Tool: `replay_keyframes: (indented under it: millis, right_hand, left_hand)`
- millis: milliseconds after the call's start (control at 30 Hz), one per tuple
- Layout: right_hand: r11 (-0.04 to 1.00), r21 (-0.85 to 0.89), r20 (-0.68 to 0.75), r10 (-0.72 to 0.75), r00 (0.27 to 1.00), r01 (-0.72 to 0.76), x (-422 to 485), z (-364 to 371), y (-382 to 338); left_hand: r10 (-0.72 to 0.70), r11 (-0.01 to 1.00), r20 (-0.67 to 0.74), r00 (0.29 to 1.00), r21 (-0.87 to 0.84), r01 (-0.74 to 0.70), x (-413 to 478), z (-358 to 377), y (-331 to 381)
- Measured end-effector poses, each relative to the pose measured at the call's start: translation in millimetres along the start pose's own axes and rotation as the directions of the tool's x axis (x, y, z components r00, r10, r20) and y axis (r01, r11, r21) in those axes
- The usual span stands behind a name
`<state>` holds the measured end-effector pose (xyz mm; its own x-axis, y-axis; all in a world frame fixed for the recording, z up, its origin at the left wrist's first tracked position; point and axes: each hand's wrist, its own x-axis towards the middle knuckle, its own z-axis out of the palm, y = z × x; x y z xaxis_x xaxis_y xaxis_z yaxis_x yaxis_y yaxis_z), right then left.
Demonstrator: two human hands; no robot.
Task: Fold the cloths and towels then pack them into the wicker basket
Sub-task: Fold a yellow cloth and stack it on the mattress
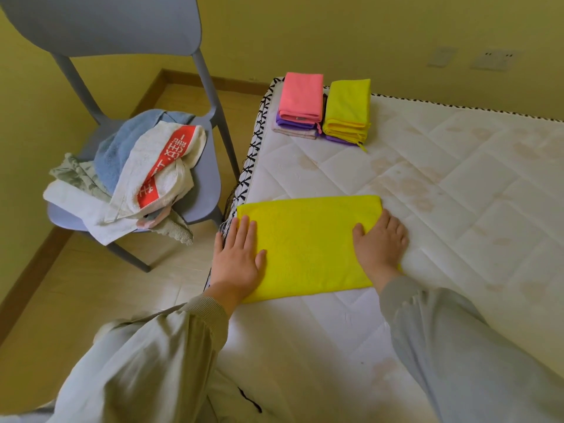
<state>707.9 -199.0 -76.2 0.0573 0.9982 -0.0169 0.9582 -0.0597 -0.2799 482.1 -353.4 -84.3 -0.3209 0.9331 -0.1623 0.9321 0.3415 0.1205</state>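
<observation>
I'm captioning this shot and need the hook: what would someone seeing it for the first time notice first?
First, the bright yellow cloth lying folded at the near left edge of the mattress, with the left hand and right hand pressed flat on its two ends. Next come the pink-topped stack and yellow-topped stack at the far corner, then the jumbled towel pile on the chair to the left.

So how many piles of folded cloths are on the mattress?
2: a pink-topped pile at the far corner of the mattress, and a yellow-topped pile just right of it. None seem hidden.
</observation>
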Motion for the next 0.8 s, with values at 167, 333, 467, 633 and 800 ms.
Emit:
replay_keyframes:
  millis: [167, 333, 467, 633, 800]
  right_hand:
    - [0.856, 0.434, 0.257, 0.182, 0.949, -0.281, 43, -22, -7]
    - [0.711, 0.655, 0.286, 0.080, 0.955, -0.256, 48, -47, -30]
    - [0.661, 0.740, 0.240, -0.087, 0.967, -0.124, 35, -63, -57]
    - [0.608, 0.789, 0.187, -0.369, 0.910, 0.085, 7, -103, -92]
    - [0.645, 0.641, 0.091, -0.602, 0.793, 0.416, -20, -146, -124]
  left_hand:
    - [0.133, 0.989, -0.012, 0.991, 0.073, -0.132, -6, -9, -1]
    - [0.180, 0.976, 0.054, 0.982, 0.112, -0.185, 1, -33, 12]
    - [0.158, 0.975, 0.011, 0.987, -0.160, -0.154, 8, -65, 22]
    - [0.065, 0.837, -0.177, 0.982, -0.527, -0.150, 7, -123, 45]
    - [0.056, 0.660, -0.141, 0.988, -0.738, -0.143, 12, -189, 47]
